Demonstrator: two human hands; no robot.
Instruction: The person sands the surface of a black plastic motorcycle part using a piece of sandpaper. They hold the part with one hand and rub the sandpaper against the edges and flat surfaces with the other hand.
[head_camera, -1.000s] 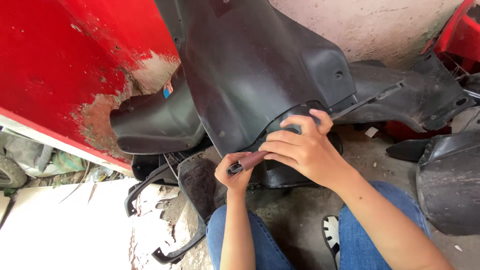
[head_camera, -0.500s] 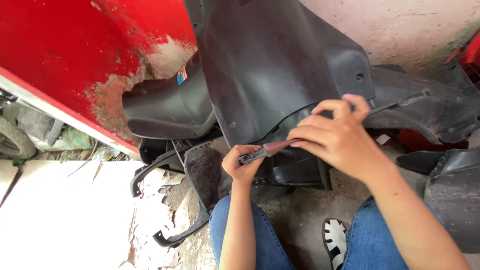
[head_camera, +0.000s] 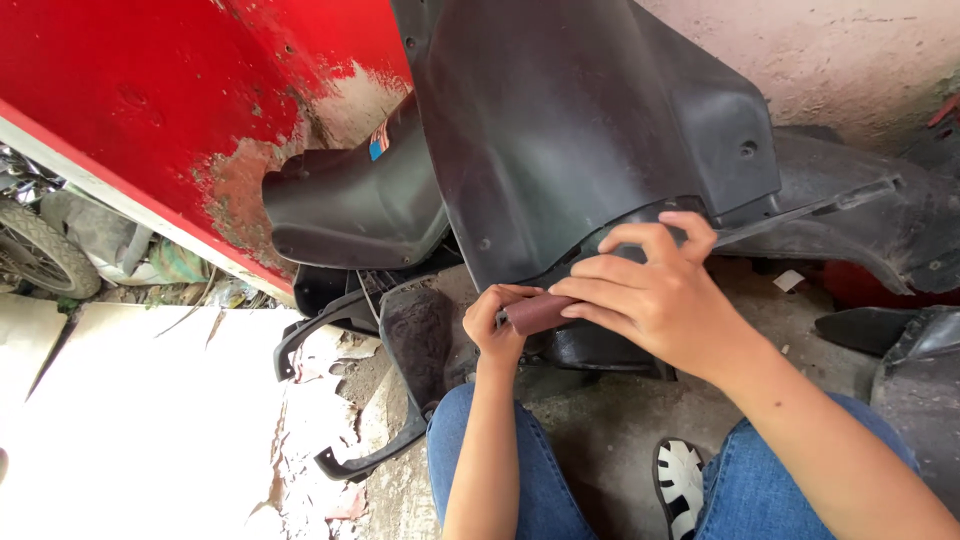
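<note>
A large dark grey plastic body panel (head_camera: 560, 130) stands upright in front of me. My left hand (head_camera: 495, 325) grips one end of a reddish-brown strip of sandpaper (head_camera: 540, 312) just below the panel's lower edge. My right hand (head_camera: 655, 295) pinches the other end of the strip, fingers laid against the panel's curved cut-out edge. Both hands hold the strip together. My knees in blue jeans (head_camera: 520, 470) are below.
A red painted panel (head_camera: 150, 90) with scraped, rusty patches leans at the left. Other black plastic parts (head_camera: 350, 210) lie behind and at the right (head_camera: 920, 380). A black curved frame piece (head_camera: 390, 440) lies on the ground. A white sandal (head_camera: 682, 475) shows below.
Both hands and the strip have shifted slightly up and right along the panel's lower edge. The view moved closer to the panel.
</note>
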